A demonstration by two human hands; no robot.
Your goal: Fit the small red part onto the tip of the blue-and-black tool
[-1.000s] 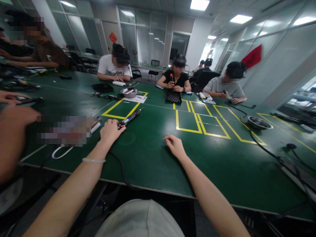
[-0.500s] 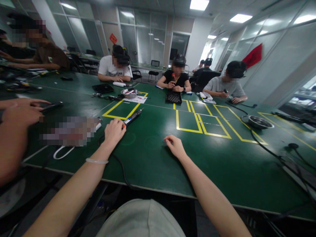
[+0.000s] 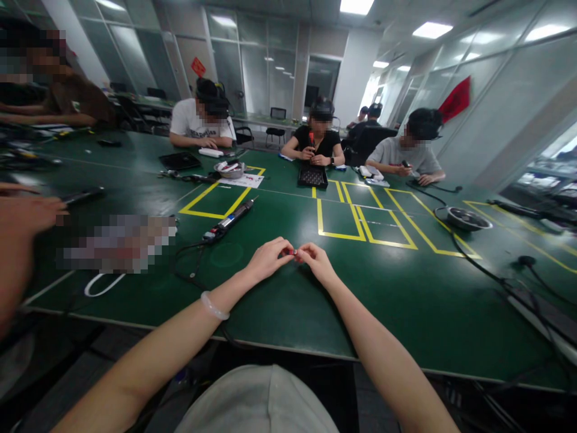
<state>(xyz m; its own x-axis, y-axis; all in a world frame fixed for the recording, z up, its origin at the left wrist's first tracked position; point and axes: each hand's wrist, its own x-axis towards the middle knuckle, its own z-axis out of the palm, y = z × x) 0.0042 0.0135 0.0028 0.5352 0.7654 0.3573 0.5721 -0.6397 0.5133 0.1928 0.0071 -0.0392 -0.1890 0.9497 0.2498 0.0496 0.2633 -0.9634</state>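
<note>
My left hand [image 3: 271, 258] and my right hand [image 3: 314, 258] meet over the green table. Their fingertips are closed in a pinch around a small red piece [image 3: 295, 252] with a pale spot; its kind is too small to make out, and the fingers cover most of it. To the left of my hands an electric screwdriver [image 3: 229, 221] lies on the table, its bit pointing away from me, untouched. From its near end a black cable [image 3: 198, 245] loops down toward the table edge.
Yellow tape rectangles [image 3: 340, 236] mark the table ahead. A metal bowl [image 3: 231, 171] with small parts stands beyond the screwdriver, and a round metal dish [image 3: 466, 219] stands right. Co-workers sit opposite; another person's hand [image 3: 31, 207] is at left. Black cables [image 3: 482, 263] cross the right side.
My left hand has let go of the screwdriver and moved right to meet my right hand at the small red piece. The screwdriver now lies free on the table.
</note>
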